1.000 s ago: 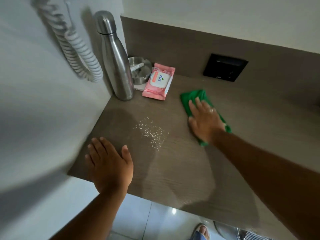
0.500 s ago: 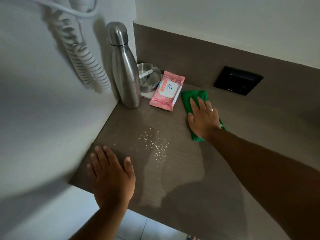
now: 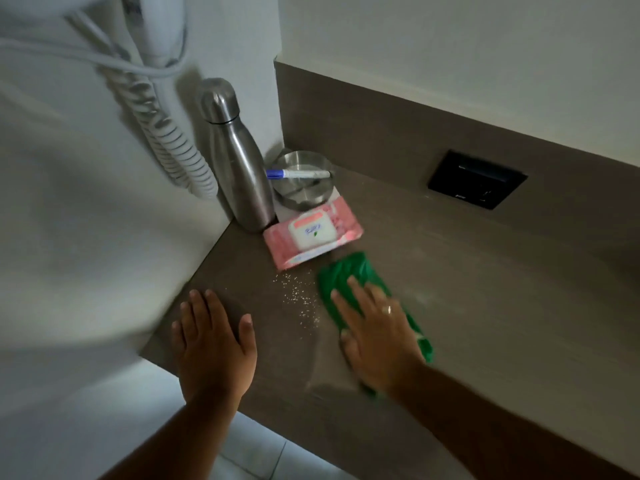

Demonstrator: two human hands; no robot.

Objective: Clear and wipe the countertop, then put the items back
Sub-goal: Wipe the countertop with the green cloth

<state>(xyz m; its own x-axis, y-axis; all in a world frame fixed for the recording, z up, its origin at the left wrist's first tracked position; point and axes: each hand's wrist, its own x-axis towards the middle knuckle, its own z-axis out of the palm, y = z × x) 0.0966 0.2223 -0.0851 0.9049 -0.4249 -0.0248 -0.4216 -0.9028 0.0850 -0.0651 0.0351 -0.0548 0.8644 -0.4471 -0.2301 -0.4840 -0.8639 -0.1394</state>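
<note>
The right hand (image 3: 377, 336) lies flat on one green cloth (image 3: 356, 275), its fingers (image 3: 358, 294) straight and slightly spread, pressing the cloth to the brown tabletop (image 3: 485, 289); a ring shows on one finger. The left hand (image 3: 214, 344) rests palm-down on the tabletop near its front left edge, its fingers straight, close together, thumb out to the side, holding nothing. Between the two hands lies a scatter of pale crumbs (image 3: 301, 299), just left of the cloth. Just beyond the right fingers sits one pink wipes pack (image 3: 311, 233), its near corner close to the cloth. Farther back stand one steel bottle (image 3: 237, 168) and one round metal dish (image 3: 303, 183) with one pen (image 3: 298, 174) laid across it.
</note>
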